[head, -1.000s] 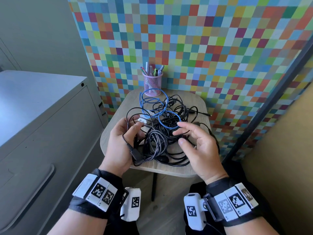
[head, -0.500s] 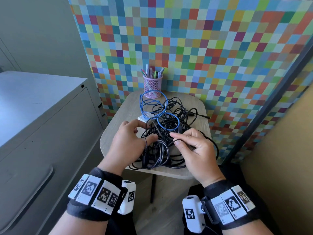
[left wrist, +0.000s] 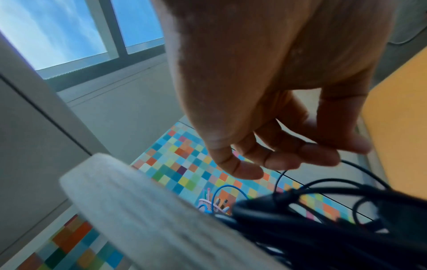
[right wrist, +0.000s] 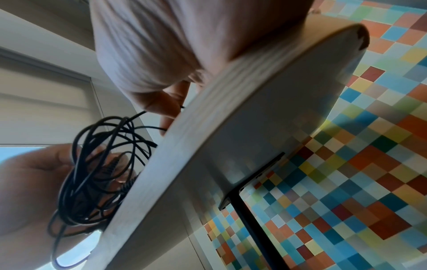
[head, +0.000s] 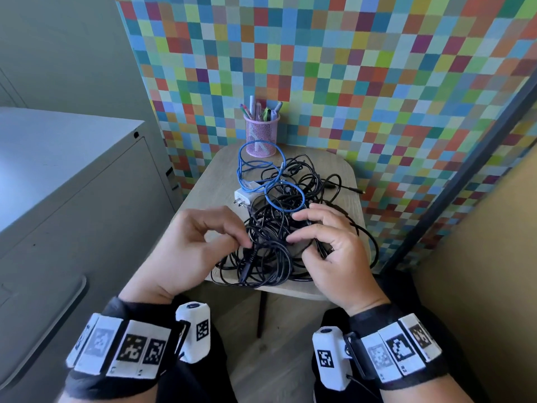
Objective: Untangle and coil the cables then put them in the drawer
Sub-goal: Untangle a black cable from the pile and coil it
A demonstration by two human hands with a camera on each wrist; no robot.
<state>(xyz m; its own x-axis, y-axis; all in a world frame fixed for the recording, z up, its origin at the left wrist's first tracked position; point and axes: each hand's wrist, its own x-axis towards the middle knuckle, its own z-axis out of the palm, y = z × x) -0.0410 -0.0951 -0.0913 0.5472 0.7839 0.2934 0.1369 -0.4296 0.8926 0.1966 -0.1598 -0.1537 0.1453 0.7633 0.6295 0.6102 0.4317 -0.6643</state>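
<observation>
A tangle of black cables [head: 279, 237] lies on the small wooden table [head: 209, 181], with a blue cable [head: 247, 167] and a white charger plug [head: 243, 196] at its far side. My left hand [head: 242, 238] pinches a thin black cable at the tangle's left side; in the left wrist view the left hand [left wrist: 300, 155] has that strand running between thumb and fingers. My right hand [head: 302, 237] lies on the tangle's right side, fingers curled round a black cable. In the right wrist view the right hand [right wrist: 171, 106] is partly hidden by the table edge [right wrist: 208, 138].
A pink mesh pen cup [head: 260, 135] stands at the table's back edge against the checkered wall. A grey metal cabinet [head: 72, 175] with a closed drawer front and recessed handle [head: 46, 327] stands to the left. A dark post [head: 453, 181] rises on the right.
Both hands dropped lower onto the tangle. The left hand released the black plug end, which now lies at the table's front, and pinches a strand. The right hand's fingers curled in.
</observation>
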